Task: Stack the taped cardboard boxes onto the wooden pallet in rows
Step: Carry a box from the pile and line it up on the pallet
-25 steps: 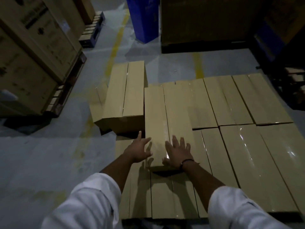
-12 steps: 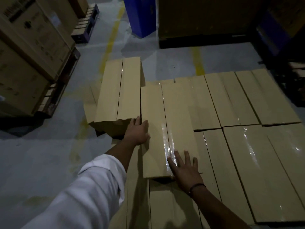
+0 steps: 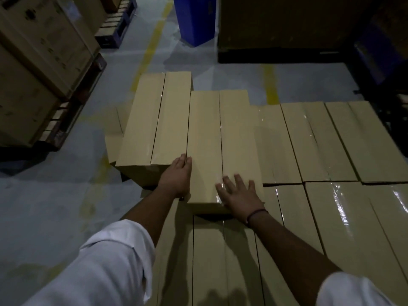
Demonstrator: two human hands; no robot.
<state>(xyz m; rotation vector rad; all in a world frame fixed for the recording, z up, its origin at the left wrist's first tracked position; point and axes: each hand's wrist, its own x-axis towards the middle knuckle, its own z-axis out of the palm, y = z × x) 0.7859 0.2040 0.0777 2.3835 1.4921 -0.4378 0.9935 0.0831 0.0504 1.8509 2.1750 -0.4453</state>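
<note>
Box (image 3: 220, 140) lies mid-frame atop the lower layer (image 3: 331, 217), my left hand (image 3: 177, 176) flat against its left edge, my right hand (image 3: 239, 194) with open fingers (image 3: 239, 180) spread on top; I'd best slide it squarely, flush beside the neighbour (image 3: 150, 124), without skewing.

Two hands are shown at the centre: a left hand (image 3: 176, 175) and a right hand (image 3: 237, 195). Two white sleeves (image 3: 99, 268) are seen at the bottom corners, and one wristband (image 3: 256, 214) is worn. Two boxes are counted on the upper layer, a left box (image 3: 152, 120) and a centre box (image 3: 212, 140). Three are counted in the lower far row at the right: an inner box (image 3: 273, 146), a middle box (image 3: 309, 140), an outer box (image 3: 362, 140). The near row cannot be counted. Along the top, two yellow lines (image 3: 152, 43), one blue bin (image 3: 194, 18) and two pallets (image 3: 114, 29) are shown.
</note>
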